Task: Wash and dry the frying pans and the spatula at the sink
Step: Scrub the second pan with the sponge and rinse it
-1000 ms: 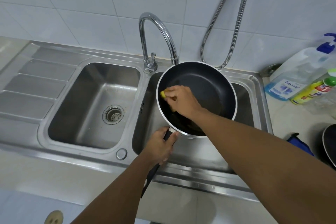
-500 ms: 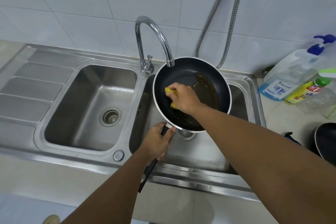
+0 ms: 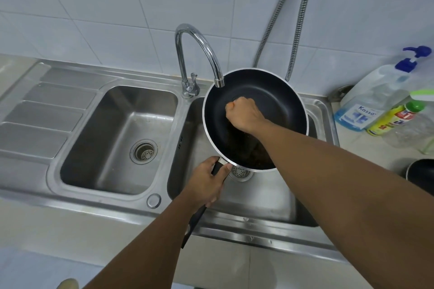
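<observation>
Black pan handle (image 3: 195, 223) gripped by left hand (image 3: 206, 183); right hand (image 3: 244, 112) clutches sponge (image 3: 232, 102).

I see a wall of pale, glossy tiles (image 3: 117, 7) filling the top of the view. A chrome gooseneck faucet (image 3: 180, 54) rises in front of it and curves to the right, with a small lever handle (image 3: 193, 76) near its base. Further right, a flexible metal hose (image 3: 276, 15) hangs down the wall in two runs. On a pale countertop (image 3: 366, 148) at the far right is a clear bottle (image 3: 375, 91) with a blue pump, a "Kassa" label and blue liquid at its bottom. Just in front of it is a yellow bottle (image 3: 394, 119) with a green cap. A clear plastic container (image 3: 413, 129) beside them is too blurred to identify.
</observation>
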